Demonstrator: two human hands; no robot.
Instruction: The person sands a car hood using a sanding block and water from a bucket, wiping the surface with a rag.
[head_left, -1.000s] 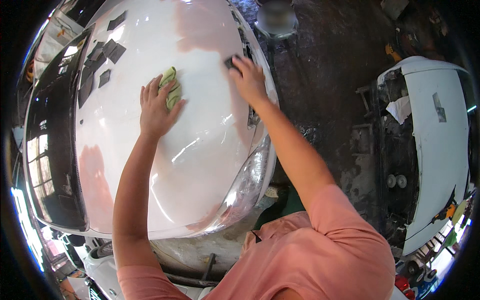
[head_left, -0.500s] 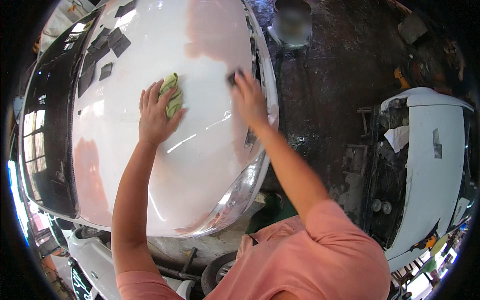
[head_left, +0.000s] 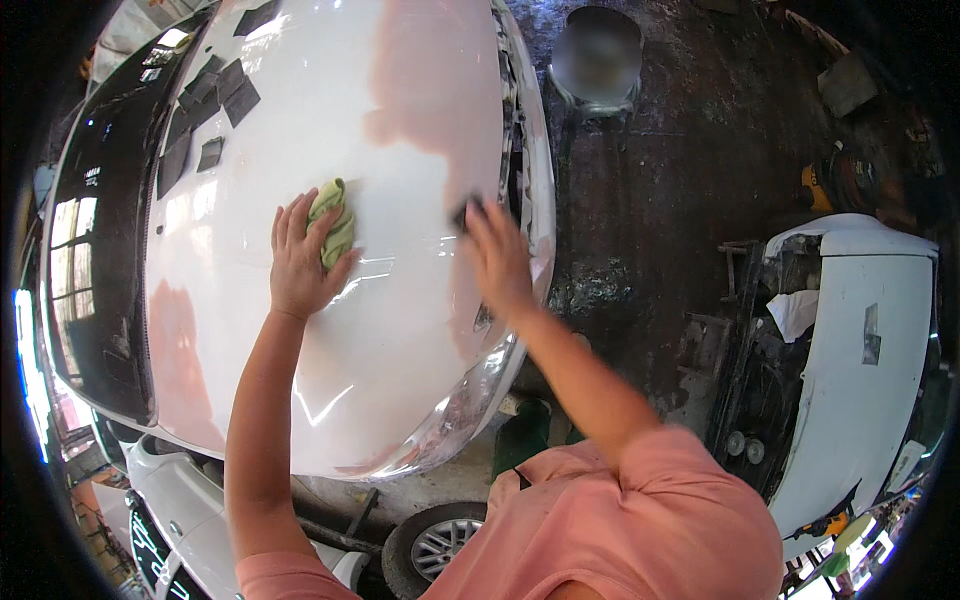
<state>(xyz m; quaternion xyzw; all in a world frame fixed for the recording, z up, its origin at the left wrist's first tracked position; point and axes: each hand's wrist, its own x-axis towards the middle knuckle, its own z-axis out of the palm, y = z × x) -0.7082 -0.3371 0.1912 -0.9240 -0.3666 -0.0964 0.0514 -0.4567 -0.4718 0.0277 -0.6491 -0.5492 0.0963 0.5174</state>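
A white car hood [head_left: 400,215] with pinkish, matte patches lies under both my hands. On its middle rests my left hand [head_left: 305,262], the thumb and fingers around a crumpled yellow-green cloth [head_left: 338,235]. Close to the front edge, my right hand [head_left: 497,262] presses a small dark piece of sandpaper [head_left: 464,214] against a pinkish patch. That hand is blurred by motion, and its fingers hide part of the piece. Several dark sheets [head_left: 203,95] lie on the hood near the windshield.
The dark windshield [head_left: 105,240] borders the hood on the left. A round stool [head_left: 597,55] stands on the floor beyond the front edge. At right is a white car body panel [head_left: 865,330]. A loose wheel [head_left: 440,545] lies near my body.
My right hand has slid nearer to me along the hood's front edge with the sandpaper. The left hand keeps the cloth at nearly the same spot. The whole view has shifted slightly.
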